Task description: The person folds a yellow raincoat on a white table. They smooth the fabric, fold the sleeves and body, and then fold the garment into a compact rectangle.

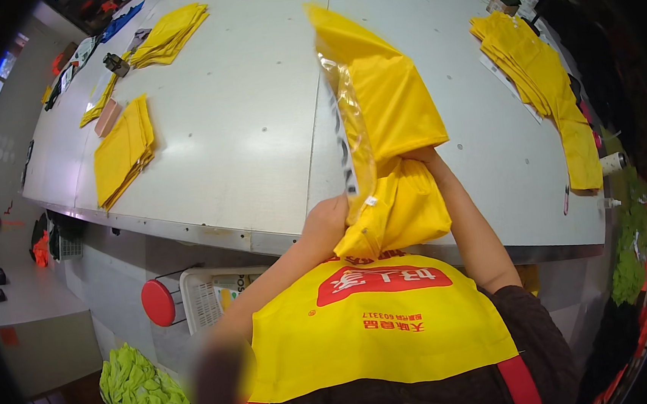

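I hold a folded yellow cloth piece (392,113) upright in front of me, partly inside a clear plastic bag (351,124). My left hand (328,217) grips the lower left edge of the bag and cloth. My right hand (419,156) is mostly hidden behind the cloth, pressing into its fold from the right. The lower end of the cloth (400,215) hangs out of the bag above my yellow apron (379,327).
A large grey-white table (242,132) holds stacks of folded yellow cloth at left (123,151), far left (170,33) and right (537,64). A small pink box (107,117) lies nearby. Under the table edge: a red round stool (158,302), a white basket (205,295), green material (143,398).
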Action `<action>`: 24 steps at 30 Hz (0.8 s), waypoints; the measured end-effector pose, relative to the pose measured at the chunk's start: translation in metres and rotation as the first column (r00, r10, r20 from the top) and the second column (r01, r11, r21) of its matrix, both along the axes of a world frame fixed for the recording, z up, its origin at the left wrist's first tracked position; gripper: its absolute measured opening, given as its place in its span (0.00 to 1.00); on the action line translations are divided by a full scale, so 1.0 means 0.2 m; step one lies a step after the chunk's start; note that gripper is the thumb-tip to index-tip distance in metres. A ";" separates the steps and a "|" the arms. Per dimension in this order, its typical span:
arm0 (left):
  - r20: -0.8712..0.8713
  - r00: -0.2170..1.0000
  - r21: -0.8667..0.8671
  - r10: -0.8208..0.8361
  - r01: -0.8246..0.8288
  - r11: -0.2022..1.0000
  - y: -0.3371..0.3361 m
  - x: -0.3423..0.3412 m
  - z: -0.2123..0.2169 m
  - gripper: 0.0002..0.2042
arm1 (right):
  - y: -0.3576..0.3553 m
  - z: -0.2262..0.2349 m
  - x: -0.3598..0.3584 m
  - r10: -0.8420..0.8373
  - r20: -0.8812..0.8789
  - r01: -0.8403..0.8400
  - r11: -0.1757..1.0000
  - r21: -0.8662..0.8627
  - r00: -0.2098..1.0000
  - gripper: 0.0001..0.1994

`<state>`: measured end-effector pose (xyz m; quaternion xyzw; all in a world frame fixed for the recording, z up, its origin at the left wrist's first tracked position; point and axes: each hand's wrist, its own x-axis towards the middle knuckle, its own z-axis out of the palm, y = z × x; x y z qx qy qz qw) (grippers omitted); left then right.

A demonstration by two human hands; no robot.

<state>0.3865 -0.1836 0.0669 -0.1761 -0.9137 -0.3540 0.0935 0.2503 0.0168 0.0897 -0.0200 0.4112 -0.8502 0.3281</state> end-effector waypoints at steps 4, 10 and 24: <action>-0.055 0.998 -0.138 0.025 -0.033 0.990 -0.10 0.12 0.19 0.24 | 0.02 -0.23 -0.06 -0.147 -0.484 0.316 0.903 0.290 0.862 0.23; 0.100 0.986 -0.136 0.136 -0.122 0.983 -0.08 0.24 0.09 0.28 | -0.03 -0.32 -0.08 -0.155 -0.688 0.539 0.749 0.386 0.709 0.22; 0.666 0.741 0.656 -0.080 -0.532 0.536 0.12 -0.12 -0.32 0.11 | -0.19 0.20 -0.23 0.299 -0.359 0.099 0.631 0.770 0.884 0.18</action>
